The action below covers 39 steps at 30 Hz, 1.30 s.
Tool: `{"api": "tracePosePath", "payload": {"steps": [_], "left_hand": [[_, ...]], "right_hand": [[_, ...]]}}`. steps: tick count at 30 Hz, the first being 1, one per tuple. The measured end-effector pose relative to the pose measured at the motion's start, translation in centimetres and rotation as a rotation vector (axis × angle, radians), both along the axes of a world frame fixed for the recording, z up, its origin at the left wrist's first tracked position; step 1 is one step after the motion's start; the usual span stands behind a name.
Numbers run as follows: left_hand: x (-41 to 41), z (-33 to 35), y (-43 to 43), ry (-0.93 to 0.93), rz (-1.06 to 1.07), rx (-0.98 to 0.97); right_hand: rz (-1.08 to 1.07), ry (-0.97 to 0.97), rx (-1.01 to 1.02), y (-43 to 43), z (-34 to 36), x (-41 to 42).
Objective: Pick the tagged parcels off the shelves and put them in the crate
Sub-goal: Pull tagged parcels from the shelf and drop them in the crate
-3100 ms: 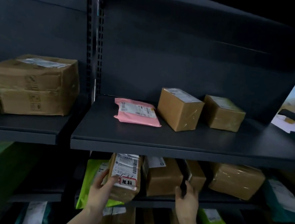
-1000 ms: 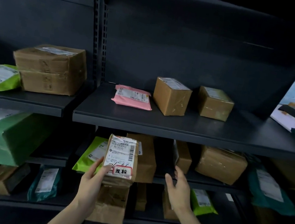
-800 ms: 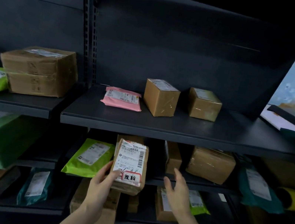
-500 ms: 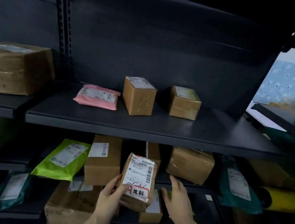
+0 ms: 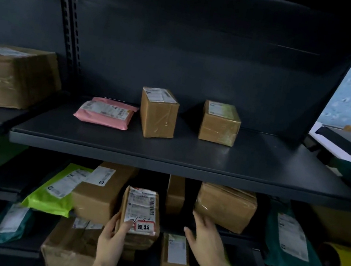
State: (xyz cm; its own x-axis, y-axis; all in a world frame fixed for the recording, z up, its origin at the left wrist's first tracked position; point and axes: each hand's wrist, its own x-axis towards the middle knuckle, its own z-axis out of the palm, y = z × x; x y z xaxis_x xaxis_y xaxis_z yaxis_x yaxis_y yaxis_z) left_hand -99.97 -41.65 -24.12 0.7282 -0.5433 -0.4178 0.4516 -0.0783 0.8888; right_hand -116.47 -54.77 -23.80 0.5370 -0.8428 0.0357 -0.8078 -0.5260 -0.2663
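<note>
My left hand grips a small brown parcel upright in front of the lower shelves; the parcel carries a white shipping label and a red-framed white tag with handwriting near its bottom. My right hand hovers open just right of the parcel, fingers spread, close to a brown box on the middle shelf without holding it. No crate is in view.
The upper shelf holds a pink mailer and two small brown boxes. A large carton stands at left. Green mailers, teal bags and further boxes crowd the lower shelves.
The view has shifted right and drawn closer. My left hand still holds the tagged parcel, now a little lower and further right; my right hand has stayed open beside it.
</note>
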Motion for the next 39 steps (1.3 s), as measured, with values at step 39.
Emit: {"api": "tracePosePath", "payload": {"steps": [39], "left_hand": [[1.1,-3.9,0.5,0.059,-0.088,-0.072]], "right_hand": [[-0.266,-0.703,0.304,3.2,-3.6,1.7]]}}
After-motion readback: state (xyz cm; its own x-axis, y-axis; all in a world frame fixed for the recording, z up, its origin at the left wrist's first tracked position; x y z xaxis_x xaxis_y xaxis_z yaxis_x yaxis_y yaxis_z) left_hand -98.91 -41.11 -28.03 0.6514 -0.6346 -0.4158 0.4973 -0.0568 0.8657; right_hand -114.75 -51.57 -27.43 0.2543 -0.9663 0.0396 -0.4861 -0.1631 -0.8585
